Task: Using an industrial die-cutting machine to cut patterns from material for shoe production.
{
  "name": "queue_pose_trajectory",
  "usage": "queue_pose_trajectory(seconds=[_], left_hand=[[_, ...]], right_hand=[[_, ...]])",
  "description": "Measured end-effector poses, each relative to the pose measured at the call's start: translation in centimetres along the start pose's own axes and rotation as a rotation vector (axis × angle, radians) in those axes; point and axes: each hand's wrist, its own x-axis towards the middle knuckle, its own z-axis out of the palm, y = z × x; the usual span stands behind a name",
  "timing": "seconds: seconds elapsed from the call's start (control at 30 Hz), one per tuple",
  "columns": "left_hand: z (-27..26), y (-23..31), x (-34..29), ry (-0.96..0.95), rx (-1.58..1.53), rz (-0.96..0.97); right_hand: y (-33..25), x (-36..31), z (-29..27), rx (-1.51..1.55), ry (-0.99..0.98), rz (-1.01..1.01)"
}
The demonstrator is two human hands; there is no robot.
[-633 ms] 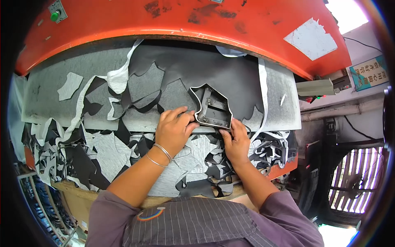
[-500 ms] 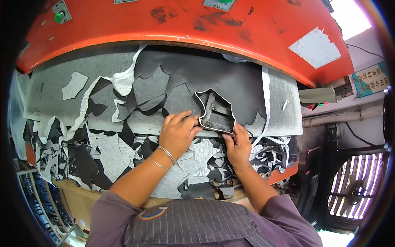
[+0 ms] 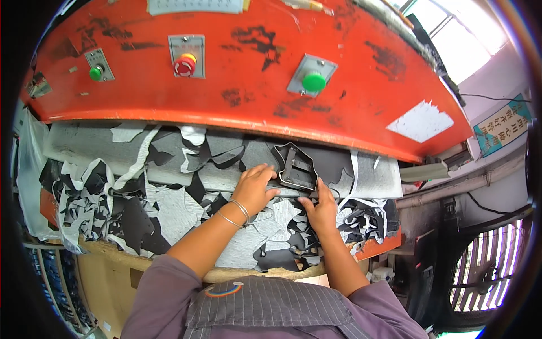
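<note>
A steel-edged cutting die [image 3: 297,167], irregular in outline with cross braces inside, rests on a dark grey sheet [image 3: 333,163] on the press bed. My left hand [image 3: 255,187] is at the die's left side, its fingers stretched out and the thumb apart. At the die's lower right corner is my right hand [image 3: 323,212], index finger up against or very near the edge and thumb spread toward the bed's front. Neither hand is wrapped round the die. Whether the fingertips touch it, I cannot tell.
A red press beam [image 3: 226,107] overhangs the bed, carrying green buttons [image 3: 314,82] and a red stop button [image 3: 184,65]. Grey and black offcuts [image 3: 169,209] heap along the front. Cut strips [image 3: 138,161] lie on the left of the bed. A fan [image 3: 488,271] stands at right.
My view has tilted up, showing more of the red beam and its buttons. Both hands have loosened from the die's edges, with thumbs farther apart; the die stays on the sheet.
</note>
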Motion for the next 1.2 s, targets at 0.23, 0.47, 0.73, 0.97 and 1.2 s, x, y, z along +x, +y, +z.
queue_pose_trajectory(seconds=[0.23,0.47,0.73,0.97,1.2], left_hand=[[-22.1,-6.2,4.8,0.916,-0.058,-0.120],[-38.6,-9.1,6.2,0.787,0.277,-0.194],[-18.9,2.1,-8.9,-0.071,-0.145,-0.226],[-13.0,8.1,-14.7,-0.148,0.330,-0.096],[-12.0,10.3,-18.9,-0.134,0.296,-0.130]], right_hand=[[-10.5,6.2,-5.6,0.369,0.154,-0.077],[-18.2,15.8,-8.3,0.396,0.298,-0.155],[-14.7,-0.1,-8.1,0.058,-0.637,-0.145],[-11.3,-8.8,-5.8,-0.195,-0.413,-0.476],[-11.1,-12.0,-7.7,-0.209,-0.378,-0.475]])
